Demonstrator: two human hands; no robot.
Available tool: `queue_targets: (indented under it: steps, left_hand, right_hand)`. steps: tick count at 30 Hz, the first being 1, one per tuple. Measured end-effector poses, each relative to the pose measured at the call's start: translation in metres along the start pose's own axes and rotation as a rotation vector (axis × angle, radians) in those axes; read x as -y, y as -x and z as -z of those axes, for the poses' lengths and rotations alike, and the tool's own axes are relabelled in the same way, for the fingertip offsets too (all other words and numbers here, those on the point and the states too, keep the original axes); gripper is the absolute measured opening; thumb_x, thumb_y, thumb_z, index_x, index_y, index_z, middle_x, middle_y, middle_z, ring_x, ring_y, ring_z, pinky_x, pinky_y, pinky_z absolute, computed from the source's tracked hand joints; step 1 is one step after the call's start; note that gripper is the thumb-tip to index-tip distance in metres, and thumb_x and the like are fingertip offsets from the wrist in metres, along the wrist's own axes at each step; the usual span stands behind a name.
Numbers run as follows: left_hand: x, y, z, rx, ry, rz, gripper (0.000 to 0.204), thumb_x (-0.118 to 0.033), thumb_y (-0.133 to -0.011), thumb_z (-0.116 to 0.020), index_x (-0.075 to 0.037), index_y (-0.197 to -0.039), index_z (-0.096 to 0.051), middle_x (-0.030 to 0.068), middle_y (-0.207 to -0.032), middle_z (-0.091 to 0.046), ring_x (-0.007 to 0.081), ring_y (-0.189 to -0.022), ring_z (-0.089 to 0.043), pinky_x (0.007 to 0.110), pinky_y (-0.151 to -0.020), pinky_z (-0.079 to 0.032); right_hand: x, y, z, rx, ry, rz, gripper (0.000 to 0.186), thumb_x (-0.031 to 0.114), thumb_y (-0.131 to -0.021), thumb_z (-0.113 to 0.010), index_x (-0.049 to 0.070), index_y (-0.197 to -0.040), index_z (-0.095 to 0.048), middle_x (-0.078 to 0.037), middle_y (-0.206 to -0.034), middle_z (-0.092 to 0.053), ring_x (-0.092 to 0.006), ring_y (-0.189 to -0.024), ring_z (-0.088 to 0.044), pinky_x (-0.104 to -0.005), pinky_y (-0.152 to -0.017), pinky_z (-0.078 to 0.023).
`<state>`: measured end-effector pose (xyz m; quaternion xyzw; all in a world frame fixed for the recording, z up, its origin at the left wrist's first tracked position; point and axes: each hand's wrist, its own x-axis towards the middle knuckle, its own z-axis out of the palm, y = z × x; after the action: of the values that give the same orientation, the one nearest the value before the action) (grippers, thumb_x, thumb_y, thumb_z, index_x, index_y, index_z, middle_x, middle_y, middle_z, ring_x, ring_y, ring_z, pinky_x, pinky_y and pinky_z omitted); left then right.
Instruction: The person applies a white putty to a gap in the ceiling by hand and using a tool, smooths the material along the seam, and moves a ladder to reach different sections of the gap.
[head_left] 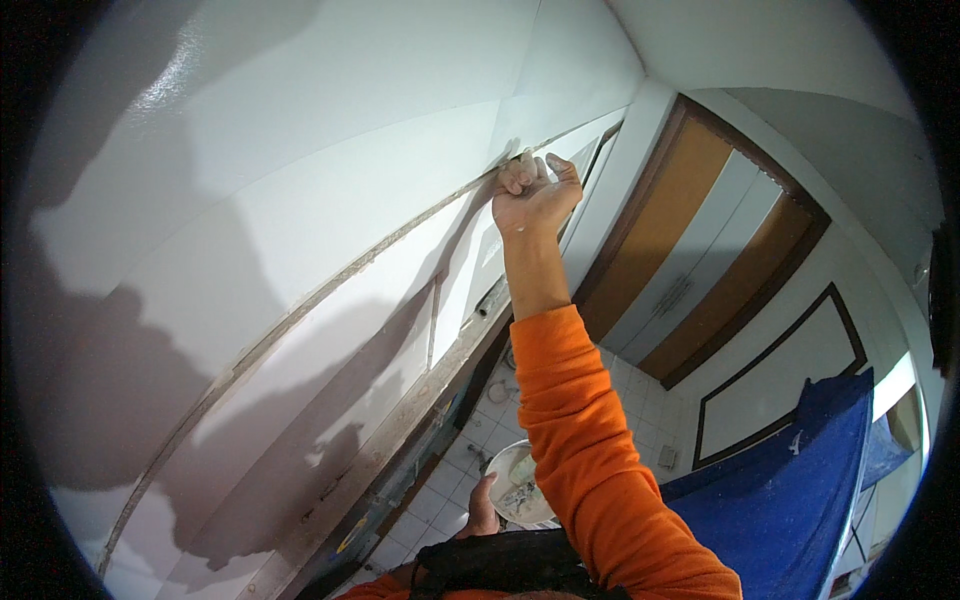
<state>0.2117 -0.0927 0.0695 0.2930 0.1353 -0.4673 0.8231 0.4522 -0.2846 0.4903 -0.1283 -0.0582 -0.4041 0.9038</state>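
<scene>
My right hand (538, 197) reaches up in an orange sleeve to the white wall panel (380, 130). Its fingers, whitened with a pale smear, are curled in against a long narrow groove (345, 275) that runs along the wall. Whatever they may hold is hidden behind them. Low down, my left hand (482, 508) grips the rim of a white bowl (517, 490). Inside the bowl lies a pale paste-like material, some of it stuck to the walls. My right forearm covers part of the bowl.
A ledge (400, 395) runs below the wall, above a white tiled floor (430, 500). On the right hangs a blue sheet (775, 490). Farther back stands a brown-framed wardrobe (700, 240) with pale middle doors. A dark-framed panel (775, 375) is on the wall beside it.
</scene>
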Motion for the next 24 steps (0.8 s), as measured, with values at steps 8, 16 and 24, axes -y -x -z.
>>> queue_targets:
  steps: [8,16,24]
  left_hand:
    - [0.001,-0.002,0.004,0.032,-0.025,-0.029,0.056,-0.039,-0.088,-0.064,-0.001,-0.130,-0.057,0.0139,-0.118,-0.068,0.0283,-0.107,-0.065,0.042,-0.095,-0.049]
    - [-0.008,0.009,-0.013,-0.003,-0.025,-0.002,0.055,-0.037,-0.091,-0.061,0.001,-0.130,-0.055,0.0154,-0.116,-0.067,0.0289,-0.106,-0.066,0.041,-0.095,-0.050]
    - [-0.006,0.010,-0.012,0.033,-0.037,-0.010,0.056,-0.039,-0.091,-0.060,0.000,-0.130,-0.055,0.0151,-0.119,-0.065,0.0299,-0.108,-0.065,0.042,-0.096,-0.049]
  right_hand:
    - [-0.003,0.011,-0.005,-0.005,-0.007,-0.016,0.017,0.019,-0.080,-0.054,0.011,-0.085,-0.041,-0.001,-0.072,-0.036,-0.0141,-0.055,-0.036,-0.0282,-0.048,-0.028]
    - [-0.005,0.015,-0.003,0.039,0.009,-0.030,0.017,0.019,-0.080,-0.054,0.011,-0.086,-0.041,-0.001,-0.072,-0.036,-0.0138,-0.054,-0.037,-0.0278,-0.048,-0.028]
    - [-0.005,0.025,-0.004,0.047,0.010,-0.045,0.017,0.019,-0.079,-0.053,0.011,-0.085,-0.039,0.000,-0.072,-0.034,-0.0126,-0.054,-0.036,-0.0271,-0.048,-0.028]
